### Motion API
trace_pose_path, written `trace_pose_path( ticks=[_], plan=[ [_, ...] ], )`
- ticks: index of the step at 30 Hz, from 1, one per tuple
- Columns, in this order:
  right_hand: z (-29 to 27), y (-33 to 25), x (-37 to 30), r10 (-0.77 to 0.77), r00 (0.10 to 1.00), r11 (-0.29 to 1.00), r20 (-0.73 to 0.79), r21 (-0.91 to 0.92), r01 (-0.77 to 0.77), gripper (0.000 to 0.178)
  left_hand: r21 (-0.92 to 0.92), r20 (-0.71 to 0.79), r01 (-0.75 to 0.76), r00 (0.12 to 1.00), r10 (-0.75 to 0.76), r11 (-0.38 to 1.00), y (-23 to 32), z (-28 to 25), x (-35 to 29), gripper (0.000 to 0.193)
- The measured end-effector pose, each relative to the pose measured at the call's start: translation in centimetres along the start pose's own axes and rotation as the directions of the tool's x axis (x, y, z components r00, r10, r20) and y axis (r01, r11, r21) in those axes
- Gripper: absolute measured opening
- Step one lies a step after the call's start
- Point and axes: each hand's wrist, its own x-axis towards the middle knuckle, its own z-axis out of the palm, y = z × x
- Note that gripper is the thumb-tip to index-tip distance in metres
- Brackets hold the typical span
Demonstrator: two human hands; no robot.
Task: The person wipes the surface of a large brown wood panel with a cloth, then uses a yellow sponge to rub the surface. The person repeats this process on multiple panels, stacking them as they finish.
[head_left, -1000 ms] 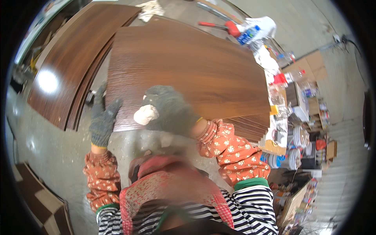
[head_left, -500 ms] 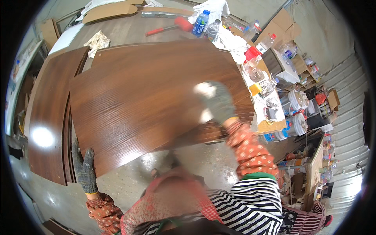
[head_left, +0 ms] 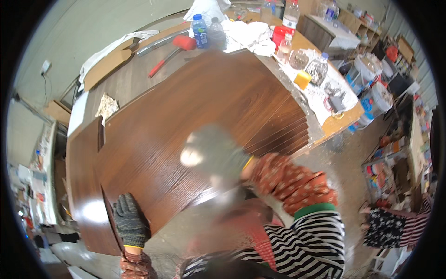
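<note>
A dark brown wood-grain panel (head_left: 153,135) lies askew on top of a stack of similar panels (head_left: 285,135), whose edges fan out on the right. My left hand (head_left: 128,223), in a grey knit glove, rests flat on the panel's near left corner with its fingers stretched out. Over the panel's middle, near its front edge, is my right hand (head_left: 213,153), gloved and smeared by motion. A white wad, apparently cloth (head_left: 189,157), shows at its fingers against the surface. Left of the top panel lies another brown panel (head_left: 83,186).
Behind the stack lie a red mallet (head_left: 184,43), a crumpled cloth (head_left: 108,107) and a cardboard piece (head_left: 109,67). Bottles, such as a blue one (head_left: 200,32), stand at the back. A yellow sponge (head_left: 302,79) sits on the right table; buckets (head_left: 374,100) stand beyond it. Another person's patterned clothing (head_left: 395,228) shows at right.
My right hand has swept left and nearer across the panel with the white cloth. My left hand has moved from the panel's edge onto its corner. The view has turned and shifted.
</note>
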Motion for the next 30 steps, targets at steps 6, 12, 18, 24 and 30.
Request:
trace_pose_path(
  ticks=[6, 12, 18, 24, 30],
  plan=[
    [-3.7, 18.5, -7.7, 0.724, 0.666, 0.562, -0.18, -0.407, -0.72, 0.049, -0.16, -0.128, -0.126, 0.986, 0.106, 0.979, 1.5, -1.7, 0.9, 0.061],
    [-4.0, 20.0, -7.8, 0.754, 0.647, 0.608, -0.115, -0.253, -0.753, 0.056, -0.322, -0.133, -0.4, 0.917, 0.377, 0.858, 6.6, -3.4, 2.3, 0.085],
    [-5.6, 17.5, -10.1, 0.811, 0.585, 0.51, -0.019, -0.47, -0.721, 0.045, -0.241, -0.245, -0.435, 0.893, 0.379, 0.868, 7.3, -2.9, 1.6, 0.086],
    [-8.1, 6.2, -8.4, 0.73, 0.677, 0.664, 0.09, -0.325, -0.673, 0.029, -0.236, -0.246, -0.445, 0.887, 0.39, 0.864, 8.0, -1.9, 0.7, 0.076],
    [-0.5, -9.5, -5.6, 0.191, 0.972, 0.979, 0.137, 0.052, -0.199, 0.046, -0.254, -0.333, -0.603, 0.789, 0.517, 0.757, 10.6, -1.9, 3.4, 0.071]
  ],
)
